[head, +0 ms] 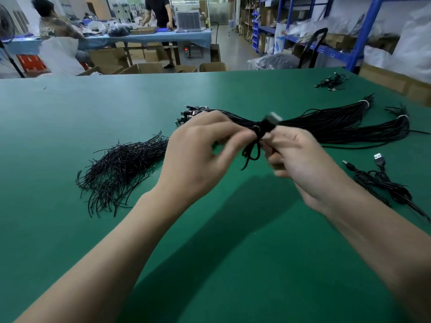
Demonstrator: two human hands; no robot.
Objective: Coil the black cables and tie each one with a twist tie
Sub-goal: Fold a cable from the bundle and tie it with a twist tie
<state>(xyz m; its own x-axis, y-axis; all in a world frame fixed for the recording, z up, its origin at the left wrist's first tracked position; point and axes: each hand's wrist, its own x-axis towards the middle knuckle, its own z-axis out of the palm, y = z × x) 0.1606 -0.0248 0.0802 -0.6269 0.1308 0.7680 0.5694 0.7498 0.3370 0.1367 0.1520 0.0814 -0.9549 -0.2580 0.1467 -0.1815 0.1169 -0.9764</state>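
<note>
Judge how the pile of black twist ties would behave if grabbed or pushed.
The twist tie pile is loose thin strands splayed every way, so a handful would probably shed stragglers. Curved ends stick up, suggesting light, wire-stiff pieces. Pushed, it would likely spread rather than slide whole.

Bench [217, 264]: bare at 6 o'clock toward the near edge, and open at 11 o'clock to the far edge.
Twist tie pile [116, 169]: blocks 9 o'clock.
Bundled cables [338, 127]: lie across 12 to 2 o'clock.
Loose cable [382, 183]: sprawls at 4 o'clock.
</note>
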